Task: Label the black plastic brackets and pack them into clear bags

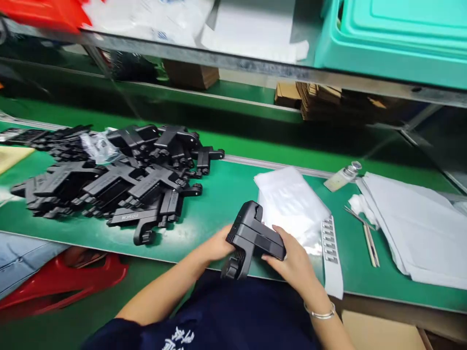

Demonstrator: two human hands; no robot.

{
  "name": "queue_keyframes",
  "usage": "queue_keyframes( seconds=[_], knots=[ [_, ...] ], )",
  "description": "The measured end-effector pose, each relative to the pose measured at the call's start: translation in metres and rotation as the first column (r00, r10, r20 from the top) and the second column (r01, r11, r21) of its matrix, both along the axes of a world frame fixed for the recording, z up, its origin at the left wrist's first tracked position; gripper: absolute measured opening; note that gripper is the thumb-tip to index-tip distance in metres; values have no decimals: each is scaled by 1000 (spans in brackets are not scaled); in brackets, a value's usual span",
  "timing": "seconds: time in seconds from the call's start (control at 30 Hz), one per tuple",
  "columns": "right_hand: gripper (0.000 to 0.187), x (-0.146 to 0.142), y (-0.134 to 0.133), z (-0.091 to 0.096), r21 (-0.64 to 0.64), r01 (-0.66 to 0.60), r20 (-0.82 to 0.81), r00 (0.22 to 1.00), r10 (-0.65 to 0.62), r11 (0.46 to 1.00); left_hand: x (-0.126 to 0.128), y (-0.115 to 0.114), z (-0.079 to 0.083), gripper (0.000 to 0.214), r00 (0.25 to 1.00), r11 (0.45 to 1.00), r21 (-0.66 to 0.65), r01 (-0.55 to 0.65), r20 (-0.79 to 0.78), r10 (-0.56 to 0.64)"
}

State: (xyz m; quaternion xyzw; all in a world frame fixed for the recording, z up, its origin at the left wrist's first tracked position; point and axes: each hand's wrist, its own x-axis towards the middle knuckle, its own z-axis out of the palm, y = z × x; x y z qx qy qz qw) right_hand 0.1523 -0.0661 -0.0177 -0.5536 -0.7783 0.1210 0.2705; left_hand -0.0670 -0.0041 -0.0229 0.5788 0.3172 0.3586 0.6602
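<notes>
A black plastic bracket-like part (251, 233) is held over the near edge of the green bench (219, 199). My left hand (218, 245) grips its left side. My right hand (294, 260), with a bangle on the wrist, holds its right end. Just behind the part lies a stack of clear plastic bags (290, 199). A strip of white labels (330, 253) lies to the right of my right hand.
A large heap of the same black parts (113, 180) covers the bench's left. At the right lie white sheets (412, 223), thin tweezers (368, 233) and a small bottle (343, 177). A shelf (255, 61) with a teal bin (394, 34) hangs above. A red stool (62, 282) stands below left.
</notes>
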Motion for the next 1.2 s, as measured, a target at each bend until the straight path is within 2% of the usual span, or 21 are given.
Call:
queue_keyframes(
  seconds=[0.07, 0.1, 0.17, 0.23, 0.3, 0.37, 0.4, 0.47, 0.53, 0.57, 0.63, 0.73, 0.77, 0.83, 0.93, 1.0, 1.1, 1.2],
  knots=[
    [61, 14, -9, 3, 98, -21, 101, 995, 11, 995, -8, 7, 1, 49, 996, 980, -185, 76, 68, -64],
    [61, 18, -13, 4, 131, -24, 166, 986, 2, 991, -10, 9, 0, 52, 993, 967, -231, 104, 79, -88],
    [63, 21, -20, 6, 138, -7, 281, 959, -33, 990, -7, 9, -2, 58, 996, 979, -185, 83, -25, -89],
    [62, 20, -24, 6, 85, 28, 292, 955, -52, 996, 1, 6, -5, 58, 980, 999, -46, -16, -201, 6],
    [61, 21, -25, 5, -16, 41, 163, 986, -37, 999, 9, 2, -8, 60, 949, 991, 69, -111, -288, 127],
    [60, 26, -25, 3, -142, 72, -92, 992, -86, 987, 12, -2, -9, 65, 942, 978, 134, -162, -274, 194],
    [54, 30, -25, 1, -227, 90, -226, 963, -143, 970, 11, -3, -9, 67, 944, 972, 163, -170, -257, 208],
    [46, 38, -23, -2, -411, 98, -432, 855, -288, 906, 7, -6, -7, 69, 949, 963, 225, -151, -241, 205],
    [46, 42, -21, -4, -533, 37, -535, 760, -370, 845, 3, -6, -5, 70, 951, 953, 280, -115, -245, 187],
    [44, 43, -20, -5, -547, 7, -561, 739, -373, 837, 2, -6, -4, 71, 951, 951, 291, -108, -248, 183],
    [33, 42, -20, -3, -468, 16, -578, 751, -319, 884, 3, -4, -3, 72, 950, 958, 251, -139, -241, 201],
    [19, 41, -24, -2, -210, 59, -494, 855, -159, 976, 10, -1, -5, 68, 950, 972, 67, -226, -206, 235],
    [19, 40, -25, -4, -156, 76, -473, 869, -142, 985, 12, 0, -6, 67, 952, 970, 20, -241, -190, 240],
    [33, 40, -25, -12, -179, 95, -513, 840, -175, 979, 15, -3, -8, 68, 954, 968, 1, -253, -166, 249],
    [65, 39, -23, -29, -358, -5, -654, 715, -247, 934, 17, -9, -6, 75, 954, 967, 93, -236, -169, 249],
    [65, 39, -21, -36, -404, -75, -699, 668, -255, 912, 16, -11, -3, 81, 969, 972, 179, -155, -165, 185],
    [60, 41, -20, -38, -372, -54, -691, 683, -238, 927, 12, -8, 2, 80, 987, 937, 346, 36, -162, 21],
    [52, 46, -20, -35, -316, -37, -651, 736, -188, 948, 5, -3, 5, 59, 980, 868, 471, 158, -183, -79]
  ],
)
